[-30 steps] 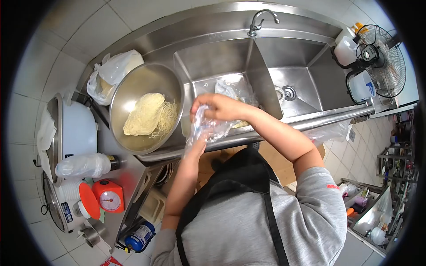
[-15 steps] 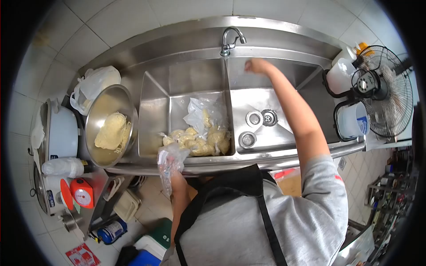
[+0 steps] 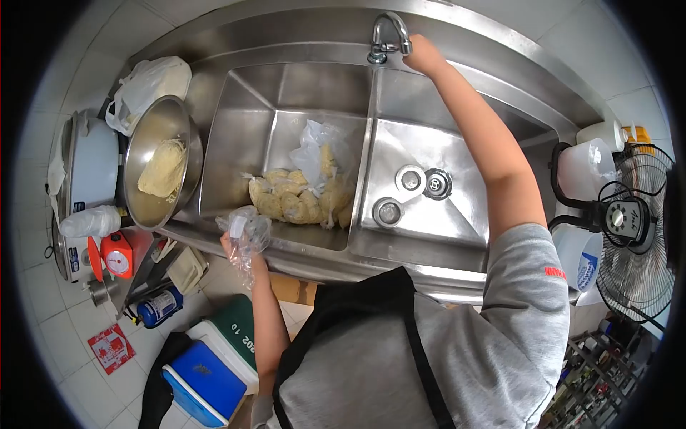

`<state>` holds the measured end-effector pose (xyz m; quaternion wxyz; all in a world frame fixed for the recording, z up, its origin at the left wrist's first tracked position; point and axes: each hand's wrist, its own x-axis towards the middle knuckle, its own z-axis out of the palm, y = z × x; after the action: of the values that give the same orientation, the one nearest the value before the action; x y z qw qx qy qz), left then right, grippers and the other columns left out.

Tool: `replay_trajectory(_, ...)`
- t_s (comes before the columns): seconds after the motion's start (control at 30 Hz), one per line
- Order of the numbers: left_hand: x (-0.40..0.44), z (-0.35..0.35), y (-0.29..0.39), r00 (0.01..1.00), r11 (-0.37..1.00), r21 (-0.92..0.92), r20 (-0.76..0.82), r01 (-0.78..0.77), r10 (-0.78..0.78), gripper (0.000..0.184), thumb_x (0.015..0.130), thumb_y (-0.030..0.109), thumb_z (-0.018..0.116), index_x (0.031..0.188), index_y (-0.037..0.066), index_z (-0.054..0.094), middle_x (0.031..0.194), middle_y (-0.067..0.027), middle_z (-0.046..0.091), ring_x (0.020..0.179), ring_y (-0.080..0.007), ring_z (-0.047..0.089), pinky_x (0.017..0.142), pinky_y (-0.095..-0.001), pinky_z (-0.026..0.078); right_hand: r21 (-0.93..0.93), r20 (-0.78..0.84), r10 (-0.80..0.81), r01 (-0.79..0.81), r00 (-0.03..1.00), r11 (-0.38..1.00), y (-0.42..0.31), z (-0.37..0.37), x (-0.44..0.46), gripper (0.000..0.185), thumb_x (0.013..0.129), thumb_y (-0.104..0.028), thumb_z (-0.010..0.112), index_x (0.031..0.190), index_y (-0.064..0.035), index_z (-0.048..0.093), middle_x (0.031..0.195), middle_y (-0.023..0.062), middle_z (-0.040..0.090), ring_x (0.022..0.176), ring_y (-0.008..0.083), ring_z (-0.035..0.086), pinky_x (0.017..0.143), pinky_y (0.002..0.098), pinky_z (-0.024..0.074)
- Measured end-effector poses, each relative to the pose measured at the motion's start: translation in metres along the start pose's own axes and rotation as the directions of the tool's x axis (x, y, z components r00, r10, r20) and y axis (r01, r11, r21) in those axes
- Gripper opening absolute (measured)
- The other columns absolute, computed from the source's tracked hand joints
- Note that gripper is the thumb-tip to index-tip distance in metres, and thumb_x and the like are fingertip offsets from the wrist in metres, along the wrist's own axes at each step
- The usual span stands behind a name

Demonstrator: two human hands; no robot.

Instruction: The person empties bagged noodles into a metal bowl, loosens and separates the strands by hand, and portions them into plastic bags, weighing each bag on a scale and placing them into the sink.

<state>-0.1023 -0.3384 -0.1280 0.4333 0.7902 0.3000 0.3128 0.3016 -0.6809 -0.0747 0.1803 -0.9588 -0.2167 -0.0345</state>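
Note:
My left hand [image 3: 234, 247] is closed on a crumpled clear plastic bag [image 3: 248, 232] at the front edge of the left basin. My right hand [image 3: 423, 55] is up at the faucet [image 3: 389, 44], its fingers bent beside the spout; whether they grip anything is hidden. Several bags of noodles [image 3: 300, 204] lie in the left basin, with a whitish plastic bag [image 3: 309, 154] behind them. To the left, a steel bowl [image 3: 190, 171] holds a clump of pale noodles [image 3: 163, 170].
The right basin [image 3: 457, 129] has drain fittings [image 3: 410, 179]. A white bag [image 3: 151, 89], a rice cooker [image 3: 96, 161] and a red scale [image 3: 116, 254] stand left. A fan [image 3: 632, 229] and white containers [image 3: 586, 169] are at the right. Below is a blue-lidded cooler [image 3: 207, 379].
My right hand has left the plastic bag and moved across the right basin up to the faucet. My left hand keeps the bag, now further left. The view has shifted.

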Motion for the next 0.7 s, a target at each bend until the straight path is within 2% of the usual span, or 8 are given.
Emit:
replay_trajectory(0.1,-0.004,0.002,0.009,1.0,1.0,0.025,-0.005,-0.012,0.012,0.022,0.081,0.007,0.059,0.1,0.001,0.049,0.092,-0.0083,0.054,0.085,-0.0167,0.051,0.079,-0.0299,0.042,-0.015,-0.094,-0.276,0.276,0.956,0.961,0.027,0.012,-0.017,0.018,0.076,-0.009,0.052,0.088,-0.0032,0.064,0.088,0.0176,0.063,0.083,0.0359,0.059,0.074,0.0405,0.0471)
replay_trajectory(0.2,0.004,0.001,0.004,1.0,0.993,0.115,0.02,-0.011,0.009,0.021,0.08,0.007,0.059,0.099,0.0,0.05,0.091,-0.0093,0.056,0.084,-0.0175,0.051,0.078,-0.0298,0.042,0.241,-0.183,-0.092,0.136,0.979,0.961,0.021,-0.02,-0.016,0.026,0.082,-0.021,0.056,0.102,-0.0048,0.061,0.083,0.0168,0.062,0.08,0.0305,0.059,0.068,0.0354,0.0478)
replay_trajectory(0.27,0.007,0.002,0.004,0.998,0.986,0.164,0.058,-0.012,0.003,0.021,0.08,0.007,0.058,0.098,0.0,0.051,0.09,-0.0097,0.056,0.083,-0.0181,0.052,0.078,-0.0299,0.042,0.702,-0.245,0.09,0.113,0.965,0.704,0.003,-0.049,-0.009,0.031,0.085,-0.032,0.056,0.099,-0.005,0.062,0.079,0.0084,0.063,0.074,0.0206,0.059,0.066,0.0336,0.0471)
replay_trajectory(0.33,0.007,0.0,0.002,0.995,0.977,0.213,0.1,-0.014,-0.007,0.02,0.08,0.007,0.058,0.098,0.0,0.051,0.089,-0.0101,0.056,0.082,-0.0187,0.052,0.077,-0.03,0.042,0.578,-0.095,0.092,-0.021,0.991,0.816,-0.04,-0.097,-0.027,0.05,0.077,-0.047,0.057,0.103,-0.0047,0.063,0.094,0.0211,0.063,0.093,0.0264,0.061,0.084,0.0379,0.0459)
replay_trajectory(0.4,0.009,-0.006,-0.002,0.99,0.964,0.264,0.137,-0.016,-0.021,0.02,0.08,0.007,0.058,0.097,0.0,0.052,0.088,-0.0105,0.057,0.082,-0.0193,0.053,0.077,-0.0301,0.042,0.129,-0.08,-0.086,0.096,0.993,0.987,-0.051,-0.102,-0.029,0.035,0.071,-0.033,0.062,0.088,-0.0026,0.066,0.084,0.0192,0.064,0.086,0.0317,0.061,0.079,0.0409,0.0464)
replay_trajectory(0.57,0.006,-0.006,0.0,0.995,0.865,0.494,0.083,-0.082,0.047,0.021,0.08,0.008,0.055,0.1,-0.001,0.052,0.094,-0.0131,0.058,0.086,-0.0256,0.054,0.078,-0.0344,0.042,-0.112,-0.076,-0.223,0.214,0.972,0.97,-0.029,-0.09,-0.003,0.028,0.069,-0.026,0.061,0.084,-0.0035,0.066,0.084,0.0175,0.064,0.089,0.0312,0.059,0.078,0.0429,0.045)
replay_trajectory(0.67,0.005,-0.011,-0.011,0.991,0.91,0.396,0.093,-0.122,0.092,0.022,0.081,0.008,0.055,0.101,0.0,0.051,0.099,-0.0124,0.057,0.089,-0.0245,0.053,0.08,-0.0341,0.042,0.015,-0.02,-0.291,0.292,0.956,0.956,-0.007,-0.102,-0.004,0.032,0.07,-0.031,0.063,0.084,-0.0032,0.066,0.083,0.0175,0.063,0.091,0.0302,0.058,0.079,0.0429,0.0443)
replay_trajectory(0.7,0.01,-0.017,-0.029,0.978,0.803,0.559,0.099,-0.205,0.181,0.021,0.082,0.009,0.055,0.101,0.001,0.052,0.101,-0.0098,0.056,0.091,-0.0206,0.051,0.081,-0.0318,0.041,0.074,-0.034,-0.336,0.338,0.941,0.938,-0.001,-0.099,-0.003,0.034,0.07,-0.034,0.063,0.084,-0.0029,0.065,0.084,0.0179,0.063,0.09,0.0306,0.058,0.078,0.0424,0.0446)
